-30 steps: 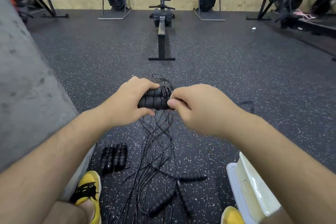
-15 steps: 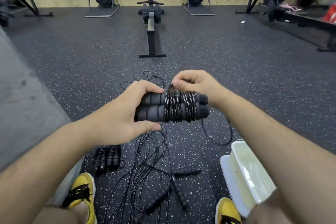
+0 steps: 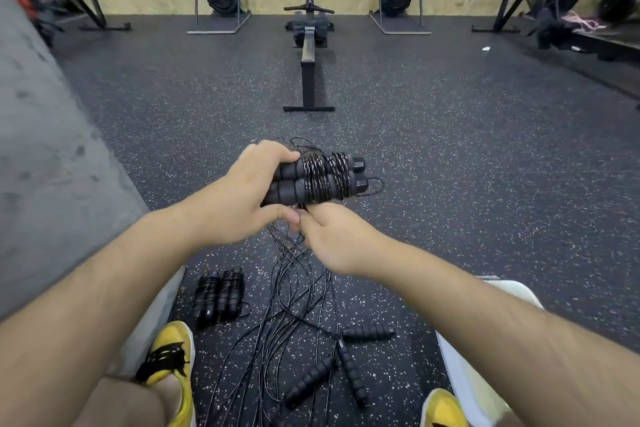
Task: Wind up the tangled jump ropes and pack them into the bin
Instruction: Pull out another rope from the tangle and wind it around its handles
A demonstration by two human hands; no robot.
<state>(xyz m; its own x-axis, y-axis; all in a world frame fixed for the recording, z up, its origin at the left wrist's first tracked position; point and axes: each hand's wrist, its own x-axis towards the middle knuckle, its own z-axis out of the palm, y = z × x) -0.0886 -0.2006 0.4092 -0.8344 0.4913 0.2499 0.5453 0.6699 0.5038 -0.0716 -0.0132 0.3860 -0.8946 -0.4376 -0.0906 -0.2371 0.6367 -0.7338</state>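
Right hand (image 3: 332, 236): down in half a second from above the bundle (image 3: 291, 191) to just beneath it, knuckles up.
Floor (image 3: 450, 166): dark speckled rubber running back to a plywood wall.
Block (image 3: 52, 166): grey slab filling the left edge.
Rower (image 3: 309, 55): dead ahead, rail pointing at the camera, well beyond the ropes.
Bin (image 3: 464, 381): pale, on the floor at lower right, largely behind the right forearm; its inside is out of sight.
Tangle (image 3: 294, 295): loose black ropes spread on the floor between the shoes, with three free handles (image 3: 369, 332) at the near end.
Bundle: two foam handles side by side with cord (image 3: 323, 177) coiled round their middle, held level in the air above the tangle.
Wound ropes (image 3: 218, 298): finished rolls lying together on the floor just beyond the left shoe (image 3: 169, 354).
Left hand (image 3: 235, 198): fingers wrapped over the bundle's left end, thumb underneath.
Right fingers: curled, apparently pinching the cord where it leaves the bundle's underside; the tips are hidden.
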